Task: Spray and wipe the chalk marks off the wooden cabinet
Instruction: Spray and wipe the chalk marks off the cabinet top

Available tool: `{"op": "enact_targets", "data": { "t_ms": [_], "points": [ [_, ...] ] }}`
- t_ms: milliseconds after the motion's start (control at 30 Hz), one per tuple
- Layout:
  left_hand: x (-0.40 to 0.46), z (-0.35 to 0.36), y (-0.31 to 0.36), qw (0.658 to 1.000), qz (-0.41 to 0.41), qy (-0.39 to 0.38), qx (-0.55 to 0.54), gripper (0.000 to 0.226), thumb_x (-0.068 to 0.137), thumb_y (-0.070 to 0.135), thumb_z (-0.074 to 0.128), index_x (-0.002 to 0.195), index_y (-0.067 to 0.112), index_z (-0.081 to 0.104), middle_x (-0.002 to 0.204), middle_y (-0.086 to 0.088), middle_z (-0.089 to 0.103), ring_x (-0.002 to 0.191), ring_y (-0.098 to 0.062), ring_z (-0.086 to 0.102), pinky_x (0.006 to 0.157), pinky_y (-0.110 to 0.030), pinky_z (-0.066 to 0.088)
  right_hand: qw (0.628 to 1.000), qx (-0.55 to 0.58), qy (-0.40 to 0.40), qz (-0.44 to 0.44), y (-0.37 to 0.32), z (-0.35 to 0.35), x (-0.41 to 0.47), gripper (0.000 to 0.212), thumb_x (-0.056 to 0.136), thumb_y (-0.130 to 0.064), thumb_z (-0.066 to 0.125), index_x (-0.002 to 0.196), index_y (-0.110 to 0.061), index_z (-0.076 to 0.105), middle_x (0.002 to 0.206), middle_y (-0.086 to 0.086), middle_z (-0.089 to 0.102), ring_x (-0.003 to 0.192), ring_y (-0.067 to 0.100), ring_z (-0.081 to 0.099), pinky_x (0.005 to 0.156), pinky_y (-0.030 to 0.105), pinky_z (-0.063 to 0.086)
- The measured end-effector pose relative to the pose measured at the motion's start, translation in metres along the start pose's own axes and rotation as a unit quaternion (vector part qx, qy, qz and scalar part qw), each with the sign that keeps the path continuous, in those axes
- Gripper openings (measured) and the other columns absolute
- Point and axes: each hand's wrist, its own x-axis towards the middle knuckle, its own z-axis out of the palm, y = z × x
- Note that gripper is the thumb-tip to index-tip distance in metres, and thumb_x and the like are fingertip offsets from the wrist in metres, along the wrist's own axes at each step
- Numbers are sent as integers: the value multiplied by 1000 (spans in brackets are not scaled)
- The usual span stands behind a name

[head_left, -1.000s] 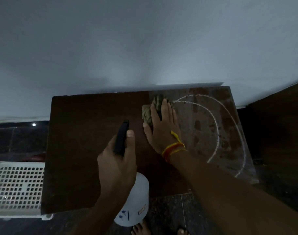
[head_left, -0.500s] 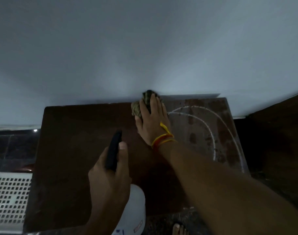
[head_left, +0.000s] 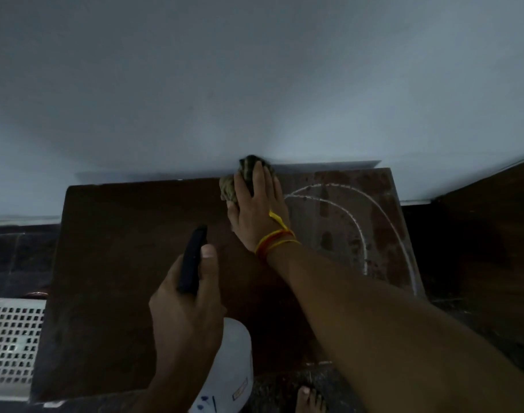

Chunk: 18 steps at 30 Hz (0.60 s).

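A: How many of each thing were there?

B: One wooden cabinet (head_left: pixel 129 263), seen from above. One spray bottle (head_left: pixel 231 368), white with a black trigger head. One crumpled cloth (head_left: pixel 234 186). Two curved chalk marks (head_left: pixel 356 228), one arc inside the other, at about two o'clock on the cabinet top. Two hands. One white perforated basket (head_left: pixel 10 344) stood off the cabinet's nine o'clock side, and toes of one bare foot (head_left: pixel 308 397) showed at six o'clock.

A: And the fingers?

B: The right hand (head_left: pixel 257 213) had its fingers nearly straight and close together, laid flat over the cloth, pressing it onto the cabinet top at twelve o'clock, right against the wall (head_left: pixel 255 84). The left hand (head_left: pixel 186 308) was curled round the bottle's black head, thumb lying along its side.

A: How were the arms posed?

B: The right forearm stretched from five o'clock up toward twelve, palm down, with a red-and-yellow thread (head_left: pixel 275 239) round the wrist. The left arm came up from six o'clock, holding the bottle over the cabinet's near edge, nozzle toward twelve o'clock. The arcs lay just beside the right hand, at its three o'clock, amid wet blotches.
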Motion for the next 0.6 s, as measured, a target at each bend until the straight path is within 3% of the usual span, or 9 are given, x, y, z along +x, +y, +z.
{"op": "enact_targets", "data": {
  "t_ms": [133,300,600],
  "points": [
    [-7,2,-3,1000,-8,-5,2,38,84,55,43,77,21,58,64,-17,61,56,-27,61,44,-28,42,1000,-13,8,5,22,-5,-10,63,91,-41,31,146,-12,32,152,27,21,139,43,22,115,51,17],
    [-11,-3,0,1000,7,8,4,38,74,59,41,74,26,57,62,-16,61,57,-31,63,49,-29,44,999,-27,-5,23,58,-17,-7,61,91,-39,34,146,-12,31,153,27,18,141,42,19,116,51,17],
    [-18,0,-6,1000,5,-2,10,37,79,59,41,74,25,56,66,-20,63,59,-35,63,54,-39,50,999,-17,0,42,49,-14,-57,62,88,-38,32,144,-11,35,148,29,26,138,43,25,115,52,22]
  ]
}}
